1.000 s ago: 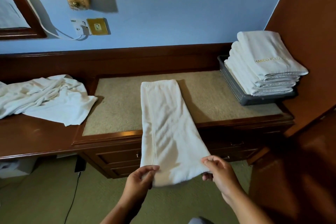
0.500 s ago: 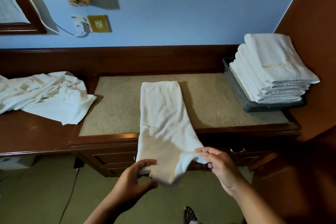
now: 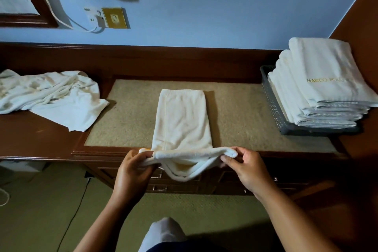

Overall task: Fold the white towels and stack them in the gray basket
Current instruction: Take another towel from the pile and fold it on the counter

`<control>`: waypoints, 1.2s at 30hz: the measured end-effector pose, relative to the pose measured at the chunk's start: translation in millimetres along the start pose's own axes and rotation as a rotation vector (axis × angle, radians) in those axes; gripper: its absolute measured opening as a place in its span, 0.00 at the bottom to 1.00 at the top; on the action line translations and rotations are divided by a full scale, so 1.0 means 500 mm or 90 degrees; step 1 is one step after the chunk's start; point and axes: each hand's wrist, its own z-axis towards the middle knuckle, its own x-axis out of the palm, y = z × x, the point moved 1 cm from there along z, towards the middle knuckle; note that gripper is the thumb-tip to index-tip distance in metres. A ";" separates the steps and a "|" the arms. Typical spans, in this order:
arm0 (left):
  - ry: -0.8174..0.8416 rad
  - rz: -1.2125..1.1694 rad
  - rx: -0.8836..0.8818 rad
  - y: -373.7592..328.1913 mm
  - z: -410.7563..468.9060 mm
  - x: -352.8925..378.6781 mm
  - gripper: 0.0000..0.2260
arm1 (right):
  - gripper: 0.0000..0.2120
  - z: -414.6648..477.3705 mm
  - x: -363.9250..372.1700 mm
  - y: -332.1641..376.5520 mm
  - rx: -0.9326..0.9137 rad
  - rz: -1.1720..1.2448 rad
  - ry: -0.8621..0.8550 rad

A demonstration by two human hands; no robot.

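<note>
**Near End of Towel Pinched at Both Corners, Ready to Be Folded Over**

The fingers [image 3: 144, 156] of the left hand [image 3: 133, 170] were curled round the near-left corner of the white towel [image 3: 182, 120], with the cloth pinched in them. The right hand [image 3: 247, 170] was closed in the same way on the near-right corner, its fingertips [image 3: 226, 158] tucked under the hem. Nothing else was held by either hand. Between the two grips the lifted end was seen to sag in a shallow loop, just past the front edge of the beige mat [image 3: 245, 112].

The towel, narrowed to a long strip, was laid down the middle of the mat, its far end flat and short of the mat's back edge. The gray basket [image 3: 272, 106] was set at the mat's right end, loaded with a stack of folded towels [image 3: 323, 80] rising above its rim. A heap of unfolded towels [image 3: 51, 96] was left beyond the mat's left end, on the bare wood of the dresser [image 3: 41, 141].

The step in hand was judged to be the end-to-end fold. It would be done best if the sag were first drawn taut, the two corners carried level toward the mat's back edge and laid onto the far corners, and the crease then pressed flat. If one hand were led ahead of the other, a skewed packet would likely result, and it would sit badly on the stack.
</note>
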 end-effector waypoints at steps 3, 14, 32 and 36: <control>-0.017 0.058 0.027 0.004 0.033 -0.008 0.13 | 0.04 0.022 -0.004 -0.001 -0.030 -0.048 -0.023; 0.122 -0.150 -0.058 -0.023 0.214 0.012 0.04 | 0.04 0.187 -0.004 0.046 -0.094 -0.125 -0.030; 0.156 -0.122 -0.309 0.135 0.614 0.137 0.07 | 0.06 0.620 0.085 0.034 0.083 -0.246 -0.082; 0.167 -0.105 -0.341 0.176 0.679 0.172 0.08 | 0.09 0.692 0.104 0.015 0.120 -0.293 -0.070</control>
